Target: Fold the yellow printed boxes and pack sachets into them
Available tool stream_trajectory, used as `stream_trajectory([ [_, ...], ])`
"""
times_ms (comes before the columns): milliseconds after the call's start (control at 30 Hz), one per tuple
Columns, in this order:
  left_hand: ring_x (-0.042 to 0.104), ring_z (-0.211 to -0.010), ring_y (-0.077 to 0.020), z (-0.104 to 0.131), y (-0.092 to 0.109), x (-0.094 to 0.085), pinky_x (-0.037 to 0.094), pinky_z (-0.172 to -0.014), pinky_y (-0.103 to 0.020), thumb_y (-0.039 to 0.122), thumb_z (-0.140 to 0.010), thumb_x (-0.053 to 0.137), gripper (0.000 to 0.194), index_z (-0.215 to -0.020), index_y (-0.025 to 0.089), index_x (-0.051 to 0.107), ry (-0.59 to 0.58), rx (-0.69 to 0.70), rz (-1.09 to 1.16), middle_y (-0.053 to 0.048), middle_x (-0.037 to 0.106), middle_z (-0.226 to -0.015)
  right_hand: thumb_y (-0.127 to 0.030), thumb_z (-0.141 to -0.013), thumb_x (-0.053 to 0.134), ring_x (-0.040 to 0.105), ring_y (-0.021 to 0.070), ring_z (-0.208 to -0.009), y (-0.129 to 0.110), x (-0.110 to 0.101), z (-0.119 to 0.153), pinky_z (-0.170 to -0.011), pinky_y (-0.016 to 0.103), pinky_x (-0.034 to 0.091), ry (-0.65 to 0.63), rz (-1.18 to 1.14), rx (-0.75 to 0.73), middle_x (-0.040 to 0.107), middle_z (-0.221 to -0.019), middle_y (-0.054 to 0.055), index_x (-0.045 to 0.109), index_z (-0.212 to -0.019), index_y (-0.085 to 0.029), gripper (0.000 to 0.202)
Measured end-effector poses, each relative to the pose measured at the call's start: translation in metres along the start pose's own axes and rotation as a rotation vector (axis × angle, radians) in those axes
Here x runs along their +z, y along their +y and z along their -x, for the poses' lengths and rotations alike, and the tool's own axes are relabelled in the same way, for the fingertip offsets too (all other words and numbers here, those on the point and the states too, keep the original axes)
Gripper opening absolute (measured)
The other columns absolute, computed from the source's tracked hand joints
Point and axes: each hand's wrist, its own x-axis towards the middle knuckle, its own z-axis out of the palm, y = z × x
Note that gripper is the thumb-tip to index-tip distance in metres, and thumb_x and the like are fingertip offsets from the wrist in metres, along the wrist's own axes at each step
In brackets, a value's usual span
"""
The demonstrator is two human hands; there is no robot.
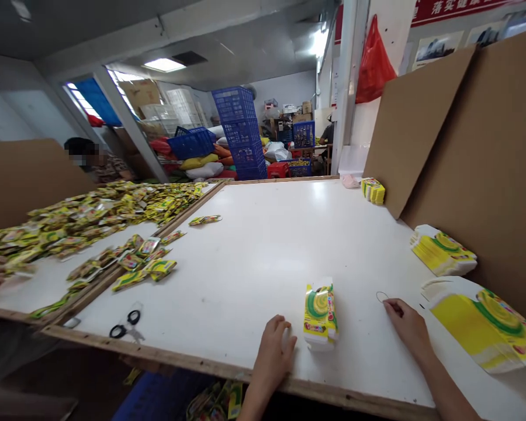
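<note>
A stack of flat yellow-and-white printed cartons [319, 313] lies on the white table between my hands. My left hand [274, 351] rests just left of the stack near the table's front edge, fingers curved and apart, with nothing in them. To the right of the stack, my right hand [405, 324] pinches a thin rubber band [380, 296] between thumb and fingertips; the band's loop sticks out to the left. Larger stacks of the same flat cartons [486, 324] lie right of my right hand, with another carton stack [442, 251] behind them.
Black-handled scissors [127, 327] lie at the front left. Several yellow packets [144, 269] sit along the wooden divider [193, 207], beyond which a large packet heap [114, 210] spreads near another person. Cardboard panels [477, 128] stand along the right edge. Below the table is a blue crate [158, 394].
</note>
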Motion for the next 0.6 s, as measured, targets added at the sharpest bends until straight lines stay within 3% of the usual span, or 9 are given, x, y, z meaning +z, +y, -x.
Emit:
stream_trajectory([
  [600,0.053,-0.121,-0.0296,0.004,0.002,0.000,0.046,-0.102,-0.051,0.022,-0.084,0.053,0.019,-0.100,0.020,0.062,-0.019,0.007,-0.046,-0.015,0.058,-0.124,-0.058,-0.074,0.049,0.068,0.0274,-0.076,0.012,0.005,-0.005,-0.063,0.034,0.049,-0.068,0.057,0.017,0.075,-0.081,0.006,0.069,-0.082,-0.024,0.040],
])
